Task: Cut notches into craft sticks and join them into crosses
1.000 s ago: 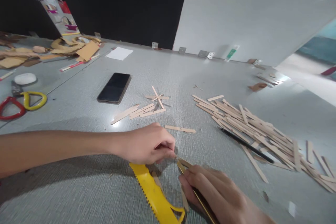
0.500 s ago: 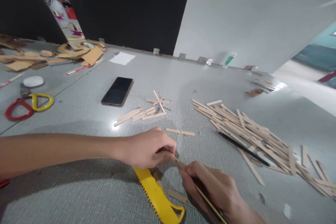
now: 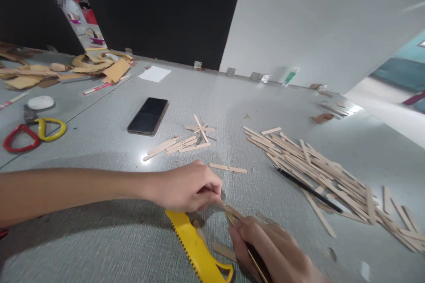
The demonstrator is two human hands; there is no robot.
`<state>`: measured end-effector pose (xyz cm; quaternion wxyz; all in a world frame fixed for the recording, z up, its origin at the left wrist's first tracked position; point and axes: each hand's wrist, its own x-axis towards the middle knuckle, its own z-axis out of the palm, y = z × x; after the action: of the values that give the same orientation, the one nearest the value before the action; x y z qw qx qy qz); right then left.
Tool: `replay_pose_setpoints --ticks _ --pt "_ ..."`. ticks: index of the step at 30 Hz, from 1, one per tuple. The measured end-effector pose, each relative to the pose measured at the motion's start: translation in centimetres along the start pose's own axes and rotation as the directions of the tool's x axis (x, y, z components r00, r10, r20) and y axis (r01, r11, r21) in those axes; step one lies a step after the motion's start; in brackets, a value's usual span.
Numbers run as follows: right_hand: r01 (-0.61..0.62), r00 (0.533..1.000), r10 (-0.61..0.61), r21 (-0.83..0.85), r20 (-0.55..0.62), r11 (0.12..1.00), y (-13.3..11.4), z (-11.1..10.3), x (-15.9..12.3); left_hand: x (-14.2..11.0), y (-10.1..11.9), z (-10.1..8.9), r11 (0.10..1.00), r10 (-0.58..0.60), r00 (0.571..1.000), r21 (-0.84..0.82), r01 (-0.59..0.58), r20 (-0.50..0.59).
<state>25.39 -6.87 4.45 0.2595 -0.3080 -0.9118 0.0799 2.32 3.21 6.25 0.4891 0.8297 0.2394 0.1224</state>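
Stick [image 3: 234, 213] between the two hands, just above the table [image 3: 109, 252]. Left hand [image 3: 189, 185] with fingers curled in, thumb and forefinger pinching one end of it. Right hand [image 3: 268, 243] closed round a gold tool [image 3: 255, 258], fingers pressed together along the shaft, tip beside the stick; whether also gripping the stick's other end, cannot tell. Below the left hand, a yellow toothed tool [image 3: 195, 247], flat, teeth to the left. Just beyond the left hand, a notched stick [image 3: 228, 168]; past that, a small group of sticks [image 3: 181, 144] and a crossed set [image 3: 201, 128]. Off to the right, a large heap [image 3: 318, 170] with a black pen [image 3: 310, 190] lying along it. Further left, phone [image 3: 148, 116] and scissors [image 3: 30, 116].
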Motion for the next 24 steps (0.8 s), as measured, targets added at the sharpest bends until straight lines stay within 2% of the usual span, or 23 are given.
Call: replay_pose_setpoints --ticks 11,17,24 --pt "-0.005 1.000 0.005 -0.004 0.006 1.000 0.4 0.5 -0.2 0.1 0.0 -0.1 1.000 0.008 1.000 -0.005 -0.008 0.005" --pt "-0.029 0.998 0.027 0.021 0.062 0.999 0.3 0.4 -0.1 0.1 -0.4 -0.1 1.000 0.009 1.000 -0.009 -0.009 0.001" --pt "-0.005 0.998 0.005 0.002 -0.059 1.000 0.5 1.4 -0.2 0.1 -0.4 -0.1 1.000 0.011 1.000 -0.001 -0.011 0.003"
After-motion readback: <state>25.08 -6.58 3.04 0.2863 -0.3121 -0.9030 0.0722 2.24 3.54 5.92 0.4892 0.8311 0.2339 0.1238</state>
